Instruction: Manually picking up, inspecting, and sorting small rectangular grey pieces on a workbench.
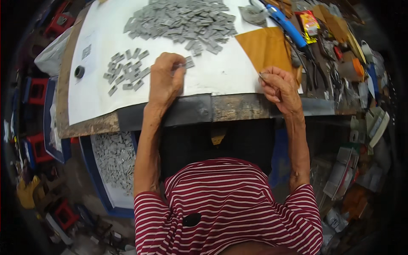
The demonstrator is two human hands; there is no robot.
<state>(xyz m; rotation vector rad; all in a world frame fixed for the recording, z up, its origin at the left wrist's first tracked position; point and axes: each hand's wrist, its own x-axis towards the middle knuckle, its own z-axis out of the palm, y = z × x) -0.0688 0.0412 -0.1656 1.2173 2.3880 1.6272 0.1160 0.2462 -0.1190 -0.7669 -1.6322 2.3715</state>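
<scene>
On the white sheet (221, 80), my left hand (166, 80) is closed, thumb and fingers drawn together at a small flat grey rectangular piece (189, 62). The piece shows just past the fingertips. To the right, above the table's front edge, my right hand (281, 88) pinches a small dark grey thing (264, 76); the fingers cover most of it. A large heap of similar grey pieces (182, 21) spreads across the far middle of the sheet. Left of my left hand lies a looser group of them (127, 72).
A brown paper piece (265, 44) lies beside my right hand. Beyond it are a blue cylindrical tool (285, 25), pliers (316, 70) and clutter. A small black ring (79, 72) sits at the left. Below the table, a blue tray (95, 178) contains many grey pieces.
</scene>
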